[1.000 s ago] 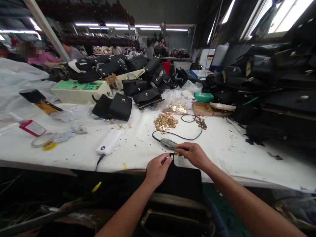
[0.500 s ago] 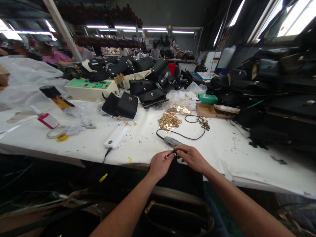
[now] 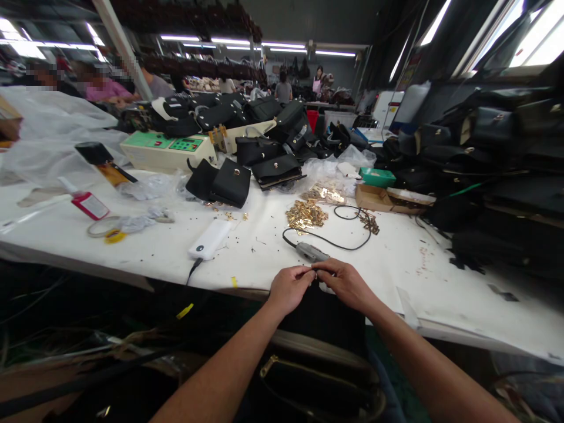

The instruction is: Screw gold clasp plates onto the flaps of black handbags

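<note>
The left hand and right hand pinch the top edge of a black bag piece together. It looks soft, light and floppy. It is best held by that edge, near the table.

A white rectangular power bank is laid on the white worktable, near a heap of small gold metal fittings. A green-topped control box is set behind a small black leather bag.

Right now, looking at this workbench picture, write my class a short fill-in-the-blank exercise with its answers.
1. The left hand and right hand meet over a ____ fabric piece.
2. The power bank is ____ in colour.
3. The loose metal fittings are ____-coloured.

Answers: black; white; gold
</note>
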{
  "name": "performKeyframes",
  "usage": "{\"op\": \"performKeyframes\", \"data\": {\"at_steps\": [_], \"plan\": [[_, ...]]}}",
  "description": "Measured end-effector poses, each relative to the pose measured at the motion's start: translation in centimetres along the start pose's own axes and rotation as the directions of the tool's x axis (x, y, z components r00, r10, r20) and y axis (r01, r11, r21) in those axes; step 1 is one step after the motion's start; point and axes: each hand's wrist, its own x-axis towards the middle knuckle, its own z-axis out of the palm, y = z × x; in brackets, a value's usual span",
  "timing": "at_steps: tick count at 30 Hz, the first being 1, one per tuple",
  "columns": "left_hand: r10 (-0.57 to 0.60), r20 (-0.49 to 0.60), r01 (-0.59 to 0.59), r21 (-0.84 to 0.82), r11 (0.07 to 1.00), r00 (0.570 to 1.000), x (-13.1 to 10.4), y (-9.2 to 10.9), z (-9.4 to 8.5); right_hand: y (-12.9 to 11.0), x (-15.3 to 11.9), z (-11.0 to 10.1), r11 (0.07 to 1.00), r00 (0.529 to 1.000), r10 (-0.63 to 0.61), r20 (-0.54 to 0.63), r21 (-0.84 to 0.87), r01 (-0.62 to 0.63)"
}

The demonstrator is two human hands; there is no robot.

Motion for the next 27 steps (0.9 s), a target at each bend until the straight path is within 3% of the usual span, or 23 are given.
{"op": "performKeyframes", "data": {"at_steps": [10, 21, 27], "plan": [[-0.076, 0.014, 0.077, -0.105, 0.992, 0.997, 0.45, -0.02, 0.25, -0.25, 0.19, 0.62, 0.976, 0.975, 0.209, -0.074, 0.081, -0.204], [-0.133, -0.007, 0.132, -0.079, 0.988, 0.991, 0.84, -0.34, 0.61, -0.6, 0.46, 0.92, 0.977, 0.974, 0.209, -0.091, 0.066, -0.203], [-0.105, 0.002, 0.105, -0.06, 0.993, 0.994, 0.72, 0.03, 0.41, -0.49, 0.23, 0.79, 0.953, 0.967, 0.254, -0.013, 0.176, -0.248]]}}
